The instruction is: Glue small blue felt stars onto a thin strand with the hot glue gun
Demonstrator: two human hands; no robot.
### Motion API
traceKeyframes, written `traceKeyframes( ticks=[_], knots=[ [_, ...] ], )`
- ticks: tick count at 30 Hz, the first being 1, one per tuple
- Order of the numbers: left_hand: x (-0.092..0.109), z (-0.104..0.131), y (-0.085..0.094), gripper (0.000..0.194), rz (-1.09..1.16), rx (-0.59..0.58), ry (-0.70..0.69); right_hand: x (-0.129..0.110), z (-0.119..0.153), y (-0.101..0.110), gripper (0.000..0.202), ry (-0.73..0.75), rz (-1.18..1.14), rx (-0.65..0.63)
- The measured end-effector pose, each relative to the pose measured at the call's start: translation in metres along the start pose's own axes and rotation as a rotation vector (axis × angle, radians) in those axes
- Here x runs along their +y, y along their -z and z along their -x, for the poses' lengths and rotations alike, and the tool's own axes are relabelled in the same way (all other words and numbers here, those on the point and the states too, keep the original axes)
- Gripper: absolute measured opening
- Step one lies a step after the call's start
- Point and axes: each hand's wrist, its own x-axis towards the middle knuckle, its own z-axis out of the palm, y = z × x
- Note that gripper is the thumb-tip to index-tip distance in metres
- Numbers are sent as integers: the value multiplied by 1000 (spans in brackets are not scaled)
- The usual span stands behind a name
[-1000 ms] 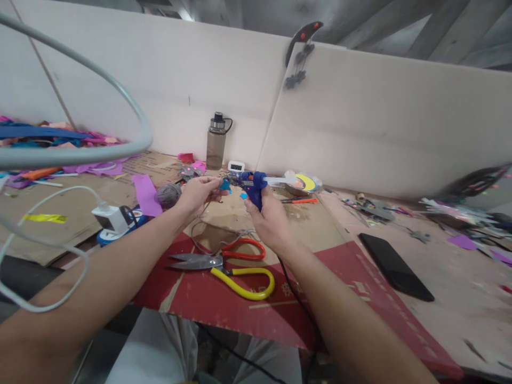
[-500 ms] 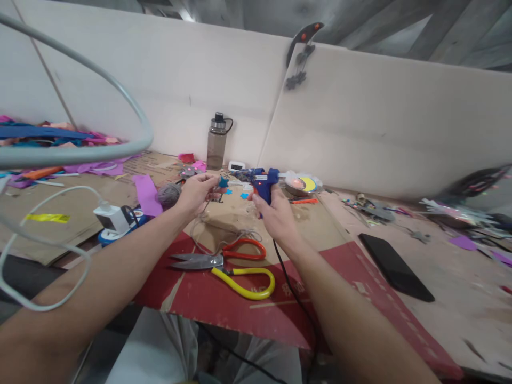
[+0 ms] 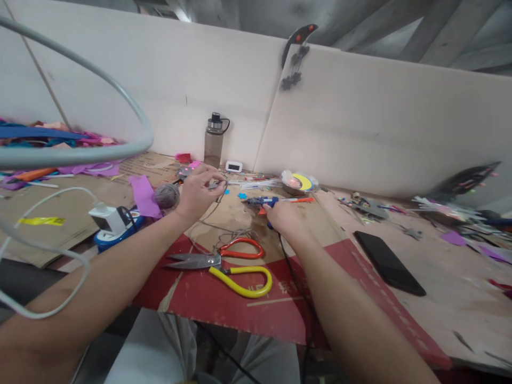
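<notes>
My left hand (image 3: 200,194) is raised over the cardboard, thumb and fingers pinched together. A thin grey string (image 3: 216,205) runs down from its fingertips to a loose tangle on the board. Whatever small piece sits between the fingers is mostly covered. My right hand (image 3: 285,217) is wrapped around a blue hot glue gun (image 3: 270,201), low at the cardboard, nozzle to the left. Small blue cutouts (image 3: 242,196) lie near the nozzle. Scissors (image 3: 224,264) with one red and one yellow handle rest in front of me, blades to the left.
A water bottle (image 3: 214,141) and a small white digital display (image 3: 234,166) stand by the back panel. Right of them is a bowl (image 3: 294,189). A black phone (image 3: 388,261) lies at right. Grey yarn (image 3: 167,196) and a white plug (image 3: 108,218) sit at left.
My right hand has lowered the glue gun to the cardboard, away from my left hand. The teal star piece at my left fingertips no longer shows clearly; those fingers have turned.
</notes>
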Motion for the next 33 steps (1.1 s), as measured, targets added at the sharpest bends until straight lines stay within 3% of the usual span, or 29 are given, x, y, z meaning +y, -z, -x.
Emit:
traceKeyframes(
  ticks=[3,4,7,9,13,17,24,28,33],
  knots=[
    [7,3,1,9,19,-67,-25,-11,11,7,22,222,-202,351],
    [9,4,2,9,22,-87,-31,-19,16,7,20,284,-336,388],
    [15,7,0,9,26,-130,-38,-45,32,2,18,326,-808,185],
    [16,8,-2,10,28,-154,-42,-61,41,-6,27,298,-1127,19],
    [15,9,-4,11,41,-186,-52,-76,49,-16,41,186,-1472,-196],
    [16,10,-5,12,1,-186,-4,-75,49,-13,36,151,-1483,-209],
    [18,13,-10,18,113,-191,167,-69,46,-5,14,252,-1171,40],
    [21,14,-11,17,187,-221,172,-64,42,-1,12,304,-1040,150],
    [25,14,-12,15,304,-265,263,-62,41,2,13,298,-962,195]
  ],
)
